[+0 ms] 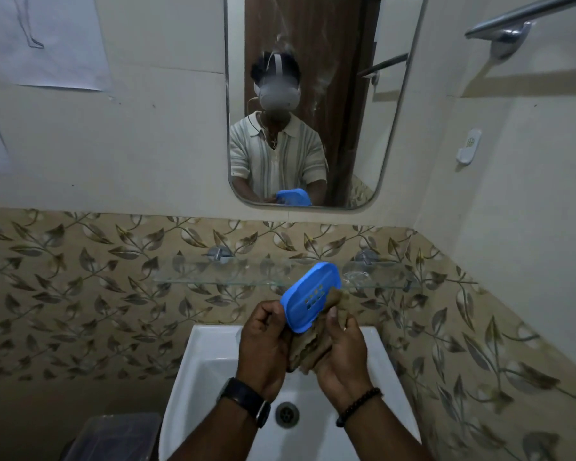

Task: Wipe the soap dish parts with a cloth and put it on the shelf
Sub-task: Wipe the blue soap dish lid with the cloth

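a blue soap dish part (310,297) with small square drain holes is held tilted, one long edge up, above the white sink (193,377). its lower left edge is pinched by the left hand (263,347), fingers curled closed around the rim. a brown cloth (316,344) is bunched between both hands and pressed against the part's underside and right edge. the cloth is gripped by the right hand (343,354), thumb laid on top, fingers closed beneath. a watch is seen on the left wrist, a bead bracelet on the right. the glass shelf (213,277) is fixed to the leaf-patterned tiles just beyond the hands, behind the part's upper end. the drain (287,414) is seen below the wrists.
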The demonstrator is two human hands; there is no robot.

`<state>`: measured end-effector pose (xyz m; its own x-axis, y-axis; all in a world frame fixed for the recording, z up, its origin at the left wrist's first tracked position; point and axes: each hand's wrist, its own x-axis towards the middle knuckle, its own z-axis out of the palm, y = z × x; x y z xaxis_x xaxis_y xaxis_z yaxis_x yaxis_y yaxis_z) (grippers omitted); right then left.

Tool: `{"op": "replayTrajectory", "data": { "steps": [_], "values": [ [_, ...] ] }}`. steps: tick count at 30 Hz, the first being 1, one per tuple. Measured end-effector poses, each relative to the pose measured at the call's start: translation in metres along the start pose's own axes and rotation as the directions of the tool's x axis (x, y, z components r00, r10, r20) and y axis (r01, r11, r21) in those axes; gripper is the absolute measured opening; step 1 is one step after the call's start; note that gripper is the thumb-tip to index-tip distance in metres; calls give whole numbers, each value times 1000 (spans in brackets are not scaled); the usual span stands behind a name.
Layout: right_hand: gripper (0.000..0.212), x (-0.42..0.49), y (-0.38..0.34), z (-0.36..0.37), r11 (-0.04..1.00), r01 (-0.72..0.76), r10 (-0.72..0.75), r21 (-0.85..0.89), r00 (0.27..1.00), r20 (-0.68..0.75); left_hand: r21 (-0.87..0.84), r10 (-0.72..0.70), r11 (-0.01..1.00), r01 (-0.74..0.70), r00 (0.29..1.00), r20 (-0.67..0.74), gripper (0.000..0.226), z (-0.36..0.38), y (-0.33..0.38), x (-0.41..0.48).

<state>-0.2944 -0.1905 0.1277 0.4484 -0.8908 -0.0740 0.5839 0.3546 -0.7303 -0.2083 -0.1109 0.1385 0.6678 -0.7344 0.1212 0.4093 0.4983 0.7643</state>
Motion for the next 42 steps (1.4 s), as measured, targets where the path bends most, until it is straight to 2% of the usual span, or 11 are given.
{"op": "replayTrajectory", "data": {
  "steps": [4,7,11,15,17,21,25,29,34,38,42],
  "values": [
    [25,3,-3,5,997,64,-64,-33,998,6,273,20,962,-24,1000,18,28,-5,-16,-9],
    [26,14,-21,-5,925,263,-238,-275,964,120,370,31,927,-56,997,74,37,-15,-14,-7],
    [30,28,-42,-23,573,495,-189,-654,856,482,415,4,909,-43,995,95,39,-22,21,15],
    [29,31,-61,-26,357,603,-27,-714,770,637,624,-264,779,66,936,230,21,-28,48,27],
    [26,31,-66,-22,310,631,-57,-711,759,648,595,-304,795,116,926,225,20,-29,50,28],
    [20,27,-54,-15,176,617,-358,-767,766,534,429,-233,890,154,963,138,18,-22,35,21],
    [30,7,-26,-24,-111,443,-614,-890,673,412,316,-232,925,214,972,23,21,-19,12,8],
    [37,-15,-3,-28,-365,456,-546,-812,602,584,257,-248,930,261,965,-84,18,-23,-7,-4],
    [37,-29,24,-21,-199,664,-474,-721,579,664,225,-263,934,277,960,-91,20,-26,-10,-4],
    [32,-10,3,-32,-448,651,-385,-612,478,790,266,-241,931,251,968,-69,22,-31,-9,-3],
    [30,5,-21,-26,-554,389,-454,-736,600,658,268,-163,948,174,985,-61,33,-28,-7,-1]
  ]
}}
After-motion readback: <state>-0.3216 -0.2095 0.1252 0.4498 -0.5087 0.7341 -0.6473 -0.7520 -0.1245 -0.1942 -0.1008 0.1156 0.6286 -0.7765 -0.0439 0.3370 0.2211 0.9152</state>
